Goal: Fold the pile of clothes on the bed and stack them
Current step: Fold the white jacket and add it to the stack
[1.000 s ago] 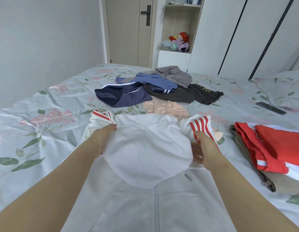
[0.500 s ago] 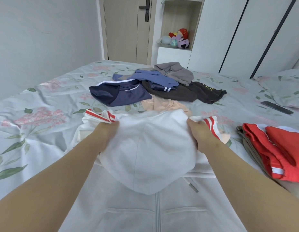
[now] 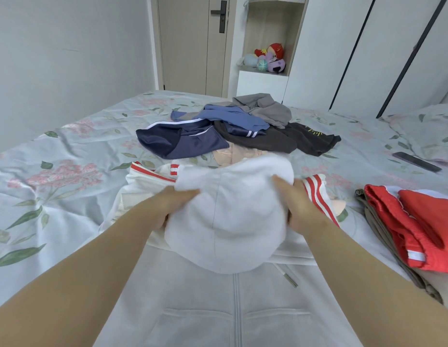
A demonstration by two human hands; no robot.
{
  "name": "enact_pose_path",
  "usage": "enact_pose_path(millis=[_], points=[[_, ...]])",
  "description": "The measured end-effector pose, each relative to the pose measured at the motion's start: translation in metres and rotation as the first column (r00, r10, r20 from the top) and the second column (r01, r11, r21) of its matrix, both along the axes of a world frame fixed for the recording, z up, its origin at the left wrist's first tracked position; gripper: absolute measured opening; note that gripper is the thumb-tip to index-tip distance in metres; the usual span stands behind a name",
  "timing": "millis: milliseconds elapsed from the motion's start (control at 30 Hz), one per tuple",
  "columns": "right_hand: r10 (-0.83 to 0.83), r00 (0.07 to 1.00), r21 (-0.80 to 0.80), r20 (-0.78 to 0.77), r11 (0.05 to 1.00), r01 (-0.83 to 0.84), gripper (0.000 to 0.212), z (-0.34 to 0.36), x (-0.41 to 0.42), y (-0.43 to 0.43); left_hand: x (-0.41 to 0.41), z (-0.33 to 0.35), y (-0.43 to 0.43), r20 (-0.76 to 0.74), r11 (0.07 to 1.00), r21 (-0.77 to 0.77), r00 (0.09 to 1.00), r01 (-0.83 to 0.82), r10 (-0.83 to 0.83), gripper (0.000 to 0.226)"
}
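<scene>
A white zip hoodie with red-striped cuffs lies front-up on the bed, its hood folded down over the chest. My left hand grips the hood's left edge, fingers tucked under the cloth. My right hand grips the hood's right edge beside a red-striped cuff. Beyond the hoodie lies the unfolded pile: navy, blue, grey, dark brown and peach garments. A folded stack with red shorts on top sits at the right.
The bed has a floral sheet. A dark phone lies near the pillow at the far right. A door, a shelf with plush toys and wardrobe doors stand behind the bed.
Both hands moved inward along the hood and bunched its far edge, which has risen slightly. The view shifted a little lower and closer.
</scene>
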State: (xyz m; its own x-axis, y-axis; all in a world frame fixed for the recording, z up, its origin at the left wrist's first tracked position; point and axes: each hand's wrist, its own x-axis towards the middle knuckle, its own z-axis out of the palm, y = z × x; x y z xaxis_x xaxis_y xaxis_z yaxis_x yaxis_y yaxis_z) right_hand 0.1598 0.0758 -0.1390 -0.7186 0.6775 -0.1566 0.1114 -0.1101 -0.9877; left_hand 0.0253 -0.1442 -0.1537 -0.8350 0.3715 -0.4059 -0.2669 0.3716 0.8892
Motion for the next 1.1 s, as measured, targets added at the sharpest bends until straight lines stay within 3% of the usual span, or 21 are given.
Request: enact_pose_path(millis=[67, 167, 233, 300, 400, 500, 567, 633, 700, 767, 867, 933, 1000, 1100], points=[[0.024, 0.989, 0.109, 0.146, 0.993, -0.041, 0.055, -0.013, 0.006, -0.005, -0.001, -0.007, -0.004, -0.055, 0.991, -0.135, 0.998, -0.011, 0.004, 0.050], [-0.066, 0.983, 0.190, 0.169, 0.981, 0.033, 0.046, -0.014, 0.002, -0.004, -0.007, -0.007, 0.000, -0.241, 0.980, 0.066, 0.950, -0.187, 0.197, 0.016], [-0.187, 0.979, 0.172, 0.081, 0.970, 0.171, 0.044, -0.010, -0.004, 0.000, -0.010, -0.004, 0.007, -0.333, 0.958, 0.145, 0.900, -0.247, 0.282, 0.014], [-0.194, 0.980, 0.103, 0.045, 0.977, 0.189, 0.047, -0.006, -0.006, -0.002, -0.008, -0.005, 0.012, -0.283, 0.964, 0.119, 0.923, -0.237, 0.262, 0.037], [-0.127, 0.991, -0.041, 0.045, 0.991, 0.129, 0.057, -0.018, 0.006, -0.010, 0.008, -0.009, 0.005, -0.050, 0.985, -0.034, 0.984, -0.171, 0.169, 0.074], [-0.073, 0.984, -0.065, 0.164, 0.994, 0.085, 0.049, -0.029, 0.028, -0.019, 0.021, -0.010, -0.011, 0.013, 0.997, -0.028, 0.997, -0.077, 0.077, 0.055], [0.002, 0.997, -0.157, 0.083, 0.988, 0.011, 0.034, -0.029, 0.039, -0.022, 0.030, -0.007, -0.019, 0.010, 0.984, 0.161, 0.997, -0.076, 0.076, 0.031], [0.011, 0.985, -0.194, -0.173, 0.980, -0.045, 0.030, -0.022, 0.048, -0.022, 0.038, -0.001, -0.025, 0.042, 0.869, 0.485, 0.995, -0.096, 0.087, 0.017], [0.007, 0.953, -0.147, -0.302, 0.988, -0.054, 0.030, -0.018, 0.058, -0.027, 0.049, -0.001, -0.030, 0.014, 0.790, 0.602, 0.991, -0.117, 0.136, 0.014], [-0.003, 0.993, -0.051, -0.120, 0.999, -0.003, 0.036, -0.025, 0.069, -0.039, 0.064, -0.012, -0.034, -0.032, 0.857, 0.500, 0.986, -0.126, 0.163, 0.015], [-0.005, 0.987, 0.064, 0.158, 0.998, -0.005, 0.040, -0.034, 0.080, -0.051, 0.080, -0.022, -0.039, -0.026, 0.952, 0.302, 0.998, -0.046, 0.056, 0.025], [0.085, 0.978, -0.010, 0.191, 0.996, -0.085, 0.031, -0.024, 0.080, -0.052, 0.078, -0.012, -0.040, 0.006, 0.984, 0.179, 1.000, -0.008, 0.007, 0.031], [0.138, 0.986, -0.227, 0.093, 0.967, -0.114, 0.024, -0.007, 0.076, -0.047, 0.070, 0.005, -0.037, 0.034, 0.986, 0.164, 0.999, -0.021, 0.016, 0.027], [-0.017, 0.994, -0.455, -0.113, 0.890, -0.036, 0.022, 0.018, 0.064, -0.031, 0.056, 0.035, -0.027, 0.017, 0.896, 0.439, 0.998, -0.067, 0.067, 0.018]])
